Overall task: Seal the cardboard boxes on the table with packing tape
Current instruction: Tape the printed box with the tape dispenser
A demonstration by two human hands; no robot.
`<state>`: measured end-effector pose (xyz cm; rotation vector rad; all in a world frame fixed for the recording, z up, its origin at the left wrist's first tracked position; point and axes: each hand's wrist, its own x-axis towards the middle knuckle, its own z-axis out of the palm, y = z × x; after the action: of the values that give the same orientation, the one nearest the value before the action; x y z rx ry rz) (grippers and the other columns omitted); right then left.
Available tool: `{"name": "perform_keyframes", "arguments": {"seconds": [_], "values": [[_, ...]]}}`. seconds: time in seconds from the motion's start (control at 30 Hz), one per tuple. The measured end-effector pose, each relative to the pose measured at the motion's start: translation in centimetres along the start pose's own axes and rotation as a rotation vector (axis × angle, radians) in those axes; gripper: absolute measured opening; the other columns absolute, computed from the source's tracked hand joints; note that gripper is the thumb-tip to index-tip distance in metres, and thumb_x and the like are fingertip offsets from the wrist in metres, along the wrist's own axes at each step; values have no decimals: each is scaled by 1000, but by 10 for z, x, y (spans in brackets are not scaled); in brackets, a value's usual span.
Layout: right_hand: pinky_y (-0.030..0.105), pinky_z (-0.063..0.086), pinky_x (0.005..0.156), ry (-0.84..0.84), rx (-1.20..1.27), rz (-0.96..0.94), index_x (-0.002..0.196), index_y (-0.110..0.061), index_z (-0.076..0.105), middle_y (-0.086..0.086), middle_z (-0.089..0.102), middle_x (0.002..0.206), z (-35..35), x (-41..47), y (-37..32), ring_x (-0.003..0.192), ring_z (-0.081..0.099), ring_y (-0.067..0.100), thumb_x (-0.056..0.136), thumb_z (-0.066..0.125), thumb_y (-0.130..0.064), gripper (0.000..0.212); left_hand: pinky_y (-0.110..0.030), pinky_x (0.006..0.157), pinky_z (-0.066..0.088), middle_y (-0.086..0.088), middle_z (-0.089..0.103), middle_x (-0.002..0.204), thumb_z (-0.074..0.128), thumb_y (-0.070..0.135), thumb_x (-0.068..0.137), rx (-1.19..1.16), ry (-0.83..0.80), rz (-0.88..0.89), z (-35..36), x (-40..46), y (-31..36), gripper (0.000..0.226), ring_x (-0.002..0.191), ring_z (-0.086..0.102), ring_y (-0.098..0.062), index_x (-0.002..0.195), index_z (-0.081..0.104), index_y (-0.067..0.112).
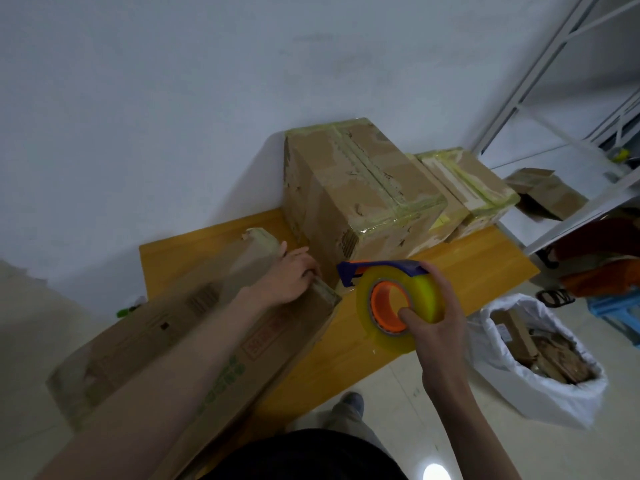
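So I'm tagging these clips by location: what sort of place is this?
Probably a small packing or storage room: taped cardboard boxes on a wooden table, white metal shelving, and a white sack of cardboard scraps on the floor.

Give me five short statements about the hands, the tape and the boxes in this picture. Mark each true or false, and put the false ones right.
1. The right hand grips the clear tape roll with orange core in its blue dispenser. True.
2. The left hand is lifted clear of every box. False: it rests on the far end of the long brown cardboard box nearest the person.
3. The large brown cardboard box against the wall already has yellowish tape on its top. True.
4. The tape roll is pressed onto the long box. False: it is held beside it, over the wooden table.
5. The white plastic sack of cardboard scraps lies on the table. False: it stands on the floor.
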<state>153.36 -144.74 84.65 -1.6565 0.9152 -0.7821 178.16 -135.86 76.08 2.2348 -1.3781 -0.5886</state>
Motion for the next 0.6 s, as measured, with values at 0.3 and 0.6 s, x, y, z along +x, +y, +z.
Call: {"name": "perform_keyframes", "arguments": {"seconds": [0.3,0.6], "values": [[47,58,87,-20,19,7,129,-52,58,-26,60,128,2,1,-3,112,60,5,81,70,8,78,-43,120,-8,-17,-12,166,65,68,82,-47,381,-574,28,-9,19,115,152,-16,-34,158,6,5],[46,59,88,-1,2,-2,125,-57,58,-30,61,123,0,-7,1,115,62,13,80,72,7,80,-41,124,-5,-17,-20,164,65,66,82,28,261,-543,24,0,17,124,152,-19,-31,157,-10,3]]}}
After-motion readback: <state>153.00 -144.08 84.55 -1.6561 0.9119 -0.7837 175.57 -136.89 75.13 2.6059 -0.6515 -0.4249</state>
